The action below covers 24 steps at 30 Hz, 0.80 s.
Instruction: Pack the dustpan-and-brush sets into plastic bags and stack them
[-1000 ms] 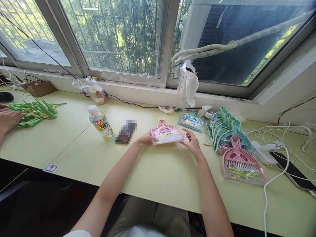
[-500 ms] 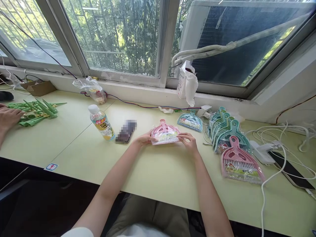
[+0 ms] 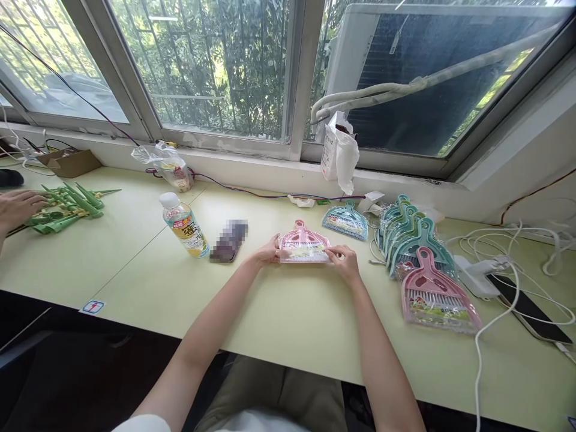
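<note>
A pink dustpan and brush set (image 3: 302, 243) in clear plastic wrap is between my two hands, its handle pointing toward the window. My left hand (image 3: 269, 251) grips its left edge, with the thumb over the front. At the lower right corner, the fingers of my right hand (image 3: 342, 259) pinch the wrap. Behind it lies a blue dustpan set (image 3: 345, 220). To the right, several wrapped green and teal dustpan sets (image 3: 420, 246) overlap in a row, with another pink dustpan set (image 3: 438, 294) at the front.
A drink bottle (image 3: 184, 227) and a phone (image 3: 228, 241) stand left of my hands. Another person's hand (image 3: 20, 209) rests by green plastic parts (image 3: 74, 204). White cables (image 3: 517, 252), a power strip (image 3: 477, 277) and a second phone (image 3: 531, 309) lie right.
The pink dustpan set and both my hands have shifted slightly right, and the set's front has tilted a little. The other person's hand at far left has moved slightly.
</note>
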Tool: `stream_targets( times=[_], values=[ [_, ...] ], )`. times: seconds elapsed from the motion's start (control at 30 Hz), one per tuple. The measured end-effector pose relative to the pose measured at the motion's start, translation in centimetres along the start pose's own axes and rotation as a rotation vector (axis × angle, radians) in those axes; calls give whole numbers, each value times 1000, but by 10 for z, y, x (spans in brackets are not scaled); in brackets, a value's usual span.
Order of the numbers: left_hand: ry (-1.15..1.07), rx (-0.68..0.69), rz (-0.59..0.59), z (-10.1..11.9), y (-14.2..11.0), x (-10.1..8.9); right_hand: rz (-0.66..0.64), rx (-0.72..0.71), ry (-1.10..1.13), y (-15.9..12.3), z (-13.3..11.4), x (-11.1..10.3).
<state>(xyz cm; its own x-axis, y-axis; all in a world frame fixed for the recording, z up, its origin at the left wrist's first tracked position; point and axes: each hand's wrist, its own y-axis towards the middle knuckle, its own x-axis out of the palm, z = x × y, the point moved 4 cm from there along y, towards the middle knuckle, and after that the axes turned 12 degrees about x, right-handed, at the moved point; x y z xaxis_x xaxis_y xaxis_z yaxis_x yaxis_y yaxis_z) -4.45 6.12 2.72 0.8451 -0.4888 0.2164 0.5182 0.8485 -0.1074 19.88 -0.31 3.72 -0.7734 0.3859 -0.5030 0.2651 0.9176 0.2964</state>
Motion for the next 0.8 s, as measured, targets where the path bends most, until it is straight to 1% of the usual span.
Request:
stream_targets(
  times=[0.17,0.27,0.3,0.33,0.4,0.5,0.53,0.6,0.63,0.7,0.73,0.8],
  values=[
    [92,8,-80,-2,1,-1,31,22,-63,1,5,7],
    [85,83,-154,0,1,0,136,7,-74,-1,4,10],
    [79,116,-177,1,1,1,160,13,-44,-1,5,10],
    [80,149,-192,3,0,1,156,36,12,-1,6,11],
    [101,195,-204,5,0,2,79,153,186,0,12,15],
    [107,226,-220,4,0,4,-134,414,486,0,24,21],
    [92,218,-224,3,1,5,-197,471,566,0,25,23],
    [65,181,-178,1,3,6,-271,515,684,0,26,24],
    [56,165,-129,0,3,5,-274,518,725,1,26,23],
    [29,171,-60,2,3,7,-224,533,780,2,28,21],
    [6,201,-71,4,2,10,-185,552,800,3,30,20],
    [-45,300,-179,10,0,18,-131,585,831,4,33,20]
  ],
)
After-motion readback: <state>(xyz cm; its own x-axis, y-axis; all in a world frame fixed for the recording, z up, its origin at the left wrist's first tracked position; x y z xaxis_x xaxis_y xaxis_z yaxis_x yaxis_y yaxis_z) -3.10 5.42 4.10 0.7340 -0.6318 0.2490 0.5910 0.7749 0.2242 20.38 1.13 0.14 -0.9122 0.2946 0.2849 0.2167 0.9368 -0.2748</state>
